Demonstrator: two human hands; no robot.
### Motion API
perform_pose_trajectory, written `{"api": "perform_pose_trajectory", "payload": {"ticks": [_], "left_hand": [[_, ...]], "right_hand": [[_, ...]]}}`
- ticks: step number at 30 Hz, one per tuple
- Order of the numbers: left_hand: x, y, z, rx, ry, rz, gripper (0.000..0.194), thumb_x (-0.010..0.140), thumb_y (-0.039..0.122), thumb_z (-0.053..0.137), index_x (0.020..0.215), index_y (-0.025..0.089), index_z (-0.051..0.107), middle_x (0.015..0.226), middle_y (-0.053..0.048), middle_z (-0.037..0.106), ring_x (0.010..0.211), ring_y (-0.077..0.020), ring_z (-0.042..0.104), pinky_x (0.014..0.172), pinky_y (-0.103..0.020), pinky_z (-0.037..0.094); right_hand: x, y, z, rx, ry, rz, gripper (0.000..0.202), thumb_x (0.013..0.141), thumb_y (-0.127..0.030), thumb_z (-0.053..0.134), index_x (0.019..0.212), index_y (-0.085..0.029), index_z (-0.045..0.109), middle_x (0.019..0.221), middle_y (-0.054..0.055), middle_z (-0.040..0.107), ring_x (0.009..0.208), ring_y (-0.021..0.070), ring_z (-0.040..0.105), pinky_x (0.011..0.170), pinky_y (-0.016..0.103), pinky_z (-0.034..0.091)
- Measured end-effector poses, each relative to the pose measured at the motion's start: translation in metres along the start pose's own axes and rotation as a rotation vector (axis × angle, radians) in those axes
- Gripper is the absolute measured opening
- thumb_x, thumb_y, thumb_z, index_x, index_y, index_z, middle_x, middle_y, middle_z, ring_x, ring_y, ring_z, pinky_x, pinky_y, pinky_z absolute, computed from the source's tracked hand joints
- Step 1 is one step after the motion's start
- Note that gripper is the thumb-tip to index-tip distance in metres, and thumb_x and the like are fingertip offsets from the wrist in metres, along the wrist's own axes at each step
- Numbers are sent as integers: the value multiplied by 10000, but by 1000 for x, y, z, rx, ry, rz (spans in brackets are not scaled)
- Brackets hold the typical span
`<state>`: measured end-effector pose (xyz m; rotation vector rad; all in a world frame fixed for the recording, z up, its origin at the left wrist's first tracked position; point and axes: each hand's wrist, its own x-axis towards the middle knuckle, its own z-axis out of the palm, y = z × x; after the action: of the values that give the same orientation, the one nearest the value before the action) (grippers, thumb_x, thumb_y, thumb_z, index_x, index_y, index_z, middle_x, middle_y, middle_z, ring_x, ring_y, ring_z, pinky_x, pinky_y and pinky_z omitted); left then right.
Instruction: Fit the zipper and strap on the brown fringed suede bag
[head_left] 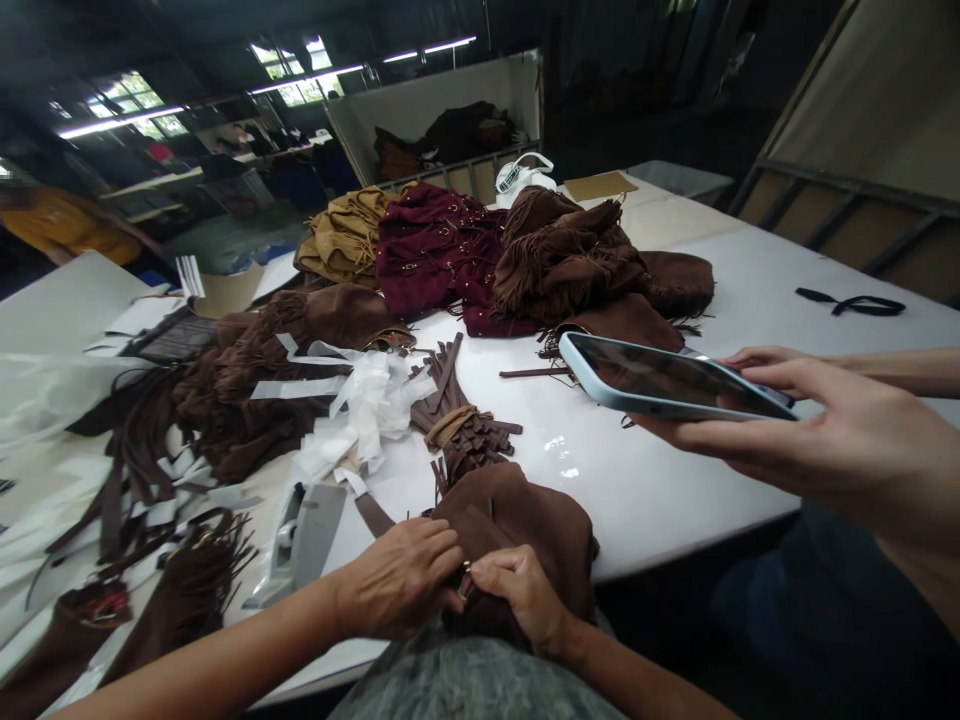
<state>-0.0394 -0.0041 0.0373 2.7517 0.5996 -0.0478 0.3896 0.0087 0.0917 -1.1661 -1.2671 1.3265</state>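
Note:
My left hand [401, 578] and my right hand [521, 595] meet at the near table edge, both pinching the near edge of a brown suede bag [525, 520]. A small metal ring [465, 572] shows between my fingers. Just beyond the bag lies a bundle of brown suede strips and fringe [461, 425]. A grey tape dispenser [304, 540] sits to the left of my left hand.
Another person's hands [817, 430] hold a phone [667, 378] over the white table [675, 480] on the right. Piles of tan, maroon and brown fringed suede bags [555, 255] fill the far middle. White paper scraps [360, 400] and dark fringed pieces cover the left. A black strap [851, 302] lies far right.

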Motion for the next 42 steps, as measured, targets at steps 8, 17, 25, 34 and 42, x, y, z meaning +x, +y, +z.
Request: {"api": "perform_pose_trajectory", "payload": {"ticks": [8,17,25,34,42], "left_hand": [[-5,39,57,-115,467,-478,154,944,192,433,1076,176,511,858,-83,652,741,-207,638,644,-280,484],[-24,0,-46,-284,-160,-464,90,862,293,652,817,219,678,702,5,704,638,-167,653,548,-231,360],[-9,-28,-89,393,52,-154,164,902,122,545,775,179,632,880,-74,642,883,-245,584,885,-424,398],[-2,-15,13,-966,494,-656,159,814,139,480,916,173,598,875,-62,620,796,-192,617,718,-323,485],[-20,28,-10,-1701,942,-703,586,818,408,706,1296,152,482,571,96,432,404,-21,304,450,-174,245]], "right_hand": [[-21,29,-5,-60,54,-82,365,944,-189,517,1140,-458,668,808,-59,739,719,75,703,516,69,498],[-8,4,134,-160,-419,-131,269,850,-270,641,1091,-364,715,874,-26,757,754,157,712,612,218,534],[8,93,245,-390,-470,-263,328,796,-267,685,1121,-237,706,931,26,761,787,188,694,755,245,497],[-21,139,290,-518,-244,-679,252,853,-253,561,1044,-196,715,710,62,705,663,193,657,701,287,511],[2,136,241,-222,-439,-71,532,1025,-458,215,1149,-135,619,839,64,723,700,145,682,620,226,511]]}}
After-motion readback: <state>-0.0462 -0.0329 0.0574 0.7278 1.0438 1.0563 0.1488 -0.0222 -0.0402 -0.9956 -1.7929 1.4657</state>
